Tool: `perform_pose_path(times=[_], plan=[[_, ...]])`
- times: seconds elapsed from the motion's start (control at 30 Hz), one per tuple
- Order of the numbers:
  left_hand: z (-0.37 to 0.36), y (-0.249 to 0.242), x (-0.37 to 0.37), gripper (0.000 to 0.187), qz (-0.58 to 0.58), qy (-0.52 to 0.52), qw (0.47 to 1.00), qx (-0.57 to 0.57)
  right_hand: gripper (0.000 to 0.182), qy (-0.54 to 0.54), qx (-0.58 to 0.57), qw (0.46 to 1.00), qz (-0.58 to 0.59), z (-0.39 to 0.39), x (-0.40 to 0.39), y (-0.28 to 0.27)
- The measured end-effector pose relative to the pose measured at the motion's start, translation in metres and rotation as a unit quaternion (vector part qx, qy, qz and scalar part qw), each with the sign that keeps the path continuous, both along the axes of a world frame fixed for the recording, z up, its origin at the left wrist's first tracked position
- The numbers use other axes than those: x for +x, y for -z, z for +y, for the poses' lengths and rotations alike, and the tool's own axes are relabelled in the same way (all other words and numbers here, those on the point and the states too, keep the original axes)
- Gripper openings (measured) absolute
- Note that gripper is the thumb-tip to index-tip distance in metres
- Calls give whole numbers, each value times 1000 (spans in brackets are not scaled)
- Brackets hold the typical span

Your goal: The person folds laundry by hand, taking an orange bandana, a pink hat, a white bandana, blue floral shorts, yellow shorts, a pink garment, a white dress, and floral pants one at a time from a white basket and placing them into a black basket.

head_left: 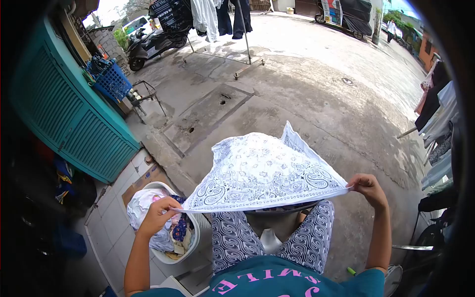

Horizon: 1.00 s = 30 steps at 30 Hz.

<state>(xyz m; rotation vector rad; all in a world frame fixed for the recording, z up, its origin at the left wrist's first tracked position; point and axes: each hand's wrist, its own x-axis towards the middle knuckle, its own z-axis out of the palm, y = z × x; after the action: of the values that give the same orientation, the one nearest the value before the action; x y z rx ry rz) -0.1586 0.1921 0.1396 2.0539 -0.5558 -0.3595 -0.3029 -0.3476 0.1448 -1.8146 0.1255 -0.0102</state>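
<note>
A white bandana with a dark paisley print is stretched out in front of me, its near edge pulled taut above my knees. My left hand pinches the left corner, over a white laundry basket full of crumpled clothes. At the right corner, my right hand is closed on the cloth between thumb and fingers. The bandana's far part billows outward and one corner sticks up. Beneath it a dark basin shows only in part between my legs; most of its contents are hidden.
A teal louvered door stands to the left, with a blue basket of hangers on a metal stand beyond it. Clothes hang on a rack ahead and along the right side. A scooter is parked at the far left.
</note>
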Motion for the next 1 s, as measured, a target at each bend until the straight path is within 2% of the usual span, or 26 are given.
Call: perform_pose_path(times=[0.03,0.13,0.2,0.23,0.3,0.33,0.37,0.43,0.47,0.53,0.57,0.6,0.63,0.7,0.73,0.77,0.8,0.87,0.9,0.97,1.0], plan=[[2,26,-10,11,45,14,999,-13,9,-4,-48,998,42,0,-19,11],[-12,76,-47,11,126,-12,992,8,11,47,-35,990,127,5,-77,50],[-19,94,-71,11,110,-2,987,120,9,71,-58,981,169,11,-107,68],[-14,113,-82,11,174,4,980,95,8,85,-77,975,188,15,-121,74],[-1,139,-95,12,183,67,971,136,8,96,-71,969,218,16,-148,95],[1,140,-100,12,181,69,972,137,9,103,-65,960,250,15,-160,107],[2,137,-105,13,235,68,959,146,9,106,-64,961,249,16,-174,122],[13,147,-113,17,299,102,937,147,15,36,68,951,299,17,-192,147],[21,160,-116,18,340,108,928,105,15,37,69,951,298,15,-195,156],[14,152,-106,20,377,117,916,64,23,19,194,857,477,15,-193,165],[10,148,-95,22,431,84,896,64,23,21,195,857,476,14,-186,169],[1,138,-86,24,483,51,872,64,27,79,76,896,430,14,-172,168],[-5,143,-76,26,402,6,914,53,31,136,-44,916,375,12,-158,172],[-22,169,-48,31,218,-69,972,56,34,307,-23,920,243,5,-130,214],[-36,176,-37,33,117,-98,986,70,33,330,-17,912,241,8,-110,213],[-56,170,-29,34,57,-113,982,143,32,354,-12,905,237,12,-91,214],[-73,167,-25,34,-4,-127,968,214,32,356,-12,904,238,10,-85,238],[-93,168,-26,32,-48,-131,961,237,30,339,-226,900,154,5,-75,286],[-98,168,-25,30,-92,-137,951,261,30,342,-225,899,154,6,-75,287],[-101,173,-28,28,-87,-133,952,260,31,393,-57,908,132,8,-74,291],[-101,176,-30,25,-84,-133,953,258,31,397,-57,907,129,11,-72,283]])
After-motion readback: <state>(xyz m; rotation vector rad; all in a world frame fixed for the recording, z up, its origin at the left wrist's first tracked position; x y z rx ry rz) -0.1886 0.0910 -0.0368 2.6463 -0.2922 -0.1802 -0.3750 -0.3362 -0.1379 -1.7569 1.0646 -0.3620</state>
